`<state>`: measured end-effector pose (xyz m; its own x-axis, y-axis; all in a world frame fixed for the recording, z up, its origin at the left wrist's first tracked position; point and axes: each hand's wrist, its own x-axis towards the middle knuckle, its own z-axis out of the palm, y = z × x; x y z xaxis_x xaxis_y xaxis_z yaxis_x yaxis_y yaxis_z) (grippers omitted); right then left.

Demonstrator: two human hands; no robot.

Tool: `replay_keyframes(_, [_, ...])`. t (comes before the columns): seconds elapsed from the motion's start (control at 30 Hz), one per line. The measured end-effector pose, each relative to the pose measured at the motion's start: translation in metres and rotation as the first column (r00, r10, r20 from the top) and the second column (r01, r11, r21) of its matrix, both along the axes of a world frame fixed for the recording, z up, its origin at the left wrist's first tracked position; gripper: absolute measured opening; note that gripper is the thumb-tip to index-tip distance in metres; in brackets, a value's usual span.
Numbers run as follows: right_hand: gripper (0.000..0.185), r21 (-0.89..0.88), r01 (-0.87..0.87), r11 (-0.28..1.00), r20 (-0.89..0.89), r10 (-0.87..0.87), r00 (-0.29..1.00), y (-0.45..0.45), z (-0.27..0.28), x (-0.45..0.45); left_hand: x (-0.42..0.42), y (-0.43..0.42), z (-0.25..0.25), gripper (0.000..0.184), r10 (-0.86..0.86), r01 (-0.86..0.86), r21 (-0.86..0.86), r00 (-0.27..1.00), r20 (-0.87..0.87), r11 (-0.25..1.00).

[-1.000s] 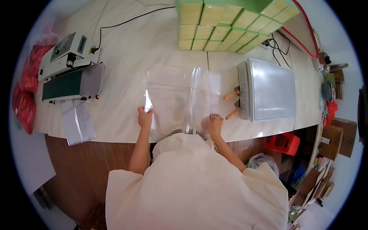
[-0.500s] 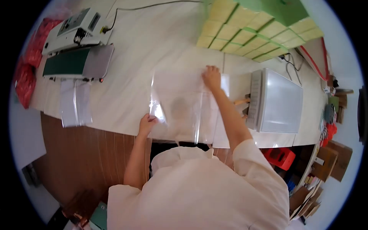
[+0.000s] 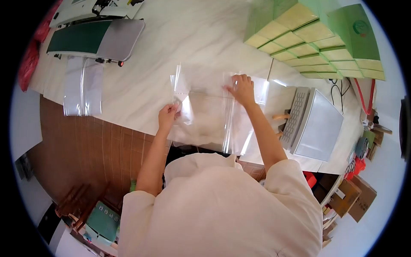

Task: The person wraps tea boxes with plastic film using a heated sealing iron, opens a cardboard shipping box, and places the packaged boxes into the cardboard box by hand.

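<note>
A clear plastic film sheet (image 3: 205, 113) lies in front of me, with shiny creases down its left and right sides and its near end reaching the table edge. My left hand (image 3: 168, 115) is closed in a pinch on the sheet's left edge, which stands up a little. My right hand (image 3: 242, 89) is at the far right part of the sheet, its fingers curled on the film beside a long fold, the thumb to the left. The film's exact layers under the right hand are hard to make out.
A machine with a green belt (image 3: 79, 37) stands at far left, a clear film piece (image 3: 83, 88) hanging below it. Stacked green-and-yellow boxes (image 3: 308, 45) stand at back right. A grey-white box-shaped device (image 3: 319, 124) with wooden handles (image 3: 281, 116) sits right. Marbled table (image 3: 188, 32) underneath.
The camera view has shifted and turned. My left hand has brought the film's left edge up and inward, showing a new crease there. My right hand stays at the sheet's far right part.
</note>
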<state>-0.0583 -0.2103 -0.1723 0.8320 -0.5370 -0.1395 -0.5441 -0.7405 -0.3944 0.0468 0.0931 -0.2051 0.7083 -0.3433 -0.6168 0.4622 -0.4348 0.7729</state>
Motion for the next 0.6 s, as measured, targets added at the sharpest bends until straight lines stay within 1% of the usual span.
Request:
replay_keyframes(0.07, [0.056, -0.128, -0.106, 0.986, 0.201, 0.13, 0.971, 0.006, -0.007, -0.013, 0.007, -0.001, -0.012, 0.031, 0.024, -0.026, 0.048, 0.998, 0.058, 0.999])
replay_keyframes(0.1, [0.056, -0.133, -0.102, 0.986, 0.202, 0.127, 0.971, 0.007, -0.016, -0.018, 0.011, -0.007, -0.011, 0.031, 0.02, -0.023, 0.043, 0.998, 0.061, 0.999])
replay_keyframes(0.17, [0.067, -0.223, 0.014, 0.975, 0.083, 0.005, 0.997, 0.015, -0.035, -0.027, 0.018, -0.012, -0.009, 0.033, 0.029, -0.032, 0.069, 0.999, 0.039, 0.997])
replay_keyframes(0.2, [0.062, -0.18, 0.109, 0.978, 0.04, -0.103, 0.994, 0.018, -0.037, -0.027, 0.019, -0.015, -0.008, 0.033, 0.026, -0.029, 0.078, 0.999, 0.037, 0.997])
replay_keyframes(0.23, [0.062, -0.171, 0.113, 0.979, 0.038, -0.108, 0.993, 0.021, -0.042, -0.027, 0.019, -0.02, -0.007, 0.034, -0.018, 0.009, 0.126, 0.997, 0.075, 0.992])
replay_keyframes(0.27, [0.061, -0.21, 0.167, 0.963, 0.08, -0.153, 0.985, 0.025, -0.045, -0.026, 0.02, -0.023, -0.005, 0.035, -0.068, 0.048, 0.175, 0.992, 0.11, 0.983])
replay_keyframes(0.3, [0.059, -0.25, 0.225, 0.942, 0.124, -0.2, 0.972, 0.027, -0.043, -0.024, 0.02, -0.021, -0.007, 0.035, -0.081, 0.06, 0.18, 0.991, 0.11, 0.982])
replay_keyframes(0.33, [0.059, -0.247, 0.24, 0.939, 0.123, -0.215, 0.969, 0.029, -0.039, -0.025, 0.021, -0.021, -0.009, 0.035, -0.119, 0.097, 0.17, 0.985, 0.122, 0.981])
replay_keyframes(0.37, [0.058, -0.232, 0.315, 0.92, 0.146, -0.288, 0.947, 0.032, -0.034, -0.027, 0.022, -0.02, -0.01, 0.036, -0.159, 0.137, 0.159, 0.978, 0.135, 0.978])
replay_keyframes(0.4, [0.057, -0.216, 0.389, 0.896, 0.167, -0.358, 0.919, 0.035, -0.028, -0.03, 0.025, -0.021, 0.0, 0.036, -0.176, 0.154, 0.161, 0.975, 0.133, 0.975])
replay_keyframes(0.43, [0.057, -0.217, 0.403, 0.889, 0.164, -0.374, 0.913, 0.037, -0.029, -0.043, 0.029, -0.023, 0.016, 0.036, -0.198, 0.185, 0.16, 0.977, 0.073, 0.97])
replay_keyframes(0.47, [0.055, -0.164, 0.485, 0.859, 0.194, -0.454, 0.87, 0.037, -0.029, -0.062, 0.032, -0.026, 0.027, 0.036, -0.221, 0.216, 0.155, 0.975, 0.012, 0.964])
replay_keyframes(0.5, [0.054, -0.112, 0.562, 0.82, 0.221, -0.531, 0.818, 0.039, -0.03, -0.082, 0.033, -0.027, 0.028, 0.036, -0.238, 0.234, 0.149, 0.971, 0.01, 0.961])
replay_keyframes(0.53, [0.054, -0.121, 0.575, 0.809, 0.224, -0.542, 0.81, 0.045, -0.028, -0.102, 0.036, -0.027, 0.028, 0.036, -0.254, 0.265, 0.141, 0.963, -0.095, 0.954])
replay_keyframes(0.57, [0.052, -0.12, 0.593, 0.796, 0.185, -0.569, 0.801, 0.053, -0.027, -0.124, 0.038, -0.028, 0.028, 0.036, -0.267, 0.295, 0.13, 0.943, -0.199, 0.946])
replay_keyframes(0.6, [0.05, -0.119, 0.609, 0.784, 0.145, -0.593, 0.792, 0.061, -0.027, -0.142, 0.035, -0.027, 0.022, 0.036, -0.279, 0.312, 0.134, 0.934, -0.222, 0.941])
